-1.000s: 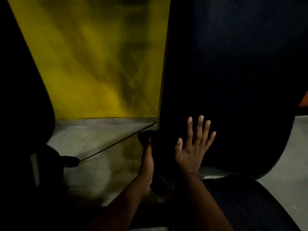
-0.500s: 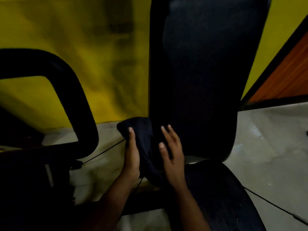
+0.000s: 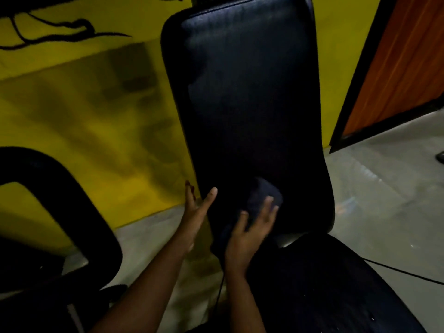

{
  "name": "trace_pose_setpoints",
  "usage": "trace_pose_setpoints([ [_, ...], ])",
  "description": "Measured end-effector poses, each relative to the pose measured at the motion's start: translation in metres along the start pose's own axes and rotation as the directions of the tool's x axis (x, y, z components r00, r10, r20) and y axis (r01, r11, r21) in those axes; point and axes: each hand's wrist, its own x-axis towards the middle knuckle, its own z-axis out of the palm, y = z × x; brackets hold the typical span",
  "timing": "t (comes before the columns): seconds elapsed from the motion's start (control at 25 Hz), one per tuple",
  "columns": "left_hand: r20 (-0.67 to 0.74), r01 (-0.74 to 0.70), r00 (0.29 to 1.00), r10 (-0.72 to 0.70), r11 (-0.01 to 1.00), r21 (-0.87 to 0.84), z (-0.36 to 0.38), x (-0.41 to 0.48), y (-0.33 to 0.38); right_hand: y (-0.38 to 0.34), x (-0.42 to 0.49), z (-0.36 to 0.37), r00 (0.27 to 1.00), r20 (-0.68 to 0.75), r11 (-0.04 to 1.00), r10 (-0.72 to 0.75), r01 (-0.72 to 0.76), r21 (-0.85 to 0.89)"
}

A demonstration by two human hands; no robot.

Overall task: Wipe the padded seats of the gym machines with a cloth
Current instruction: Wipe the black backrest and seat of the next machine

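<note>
The right hand [image 3: 249,230] lies flat with its fingers [image 3: 268,204] spread over a dark cloth [image 3: 260,197], pressing it against the lower part of the upright black back pad [image 3: 249,97]. The hand is not closed around the cloth; the palm and fingers hold it to the padding, and a bunched fold of the cloth rises just beyond the fingertips, while more of it hangs down on the thumb side of the hand towards the wrist.

The left hand [image 3: 195,212] is open and holds nothing. It sits just beside the right hand, at the left edge of the same pad, thumb stretched towards the padding and fingers reaching up along the pad's side. Whether its fingertips actually touch the edge is hard to tell in the dim light.

Below the right wrist, the black padded seat [image 3: 336,284] spreads out towards the person, its near edge meeting the bottom of the back pad. Far to the left of the left forearm curves a thick black padded bar [image 3: 79,200] of the machine. Behind both hands stands a yellow wall [image 3: 96,116], and past the pad on the right-hand side is an orange panel [image 3: 403,63] in a dark frame. The floor [image 3: 384,200] beneath is pale and glossy, with a thin black cable [image 3: 403,273] running across it beyond the seat.
</note>
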Motion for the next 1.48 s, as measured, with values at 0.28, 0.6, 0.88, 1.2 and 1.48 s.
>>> trace_pose_setpoints([
  [0.28, -0.013, -0.141, 0.990, 0.140, 0.981, -0.130, 0.017, 0.037, -0.040, 0.096, 0.040, 0.013, 0.991, -0.060, 0.969, -0.117, 0.100, -0.228],
  [0.6, 0.020, -0.124, 0.991, 0.130, 0.973, -0.194, 0.015, 0.038, -0.045, 0.078, 0.081, 0.005, 0.952, -0.238, 0.967, 0.192, -0.225, -0.120],
  [0.88, 0.040, -0.126, 0.990, 0.137, 0.969, -0.211, 0.013, 0.037, -0.027, 0.042, 0.074, 0.006, 0.887, 0.261, 0.806, -0.380, 0.456, -0.378],
  [1.2, -0.047, -0.216, 0.976, 0.211, 0.958, -0.186, 0.016, 0.038, 0.032, -0.029, 0.133, 0.015, 0.998, 0.015, 0.939, 0.065, -0.056, -0.340],
  [1.48, -0.141, -0.422, 0.906, 0.398, 0.871, -0.250, 0.014, 0.043, 0.132, -0.081, 0.090, 0.034, 0.563, 0.499, 0.476, -0.659, 0.826, -0.303],
])
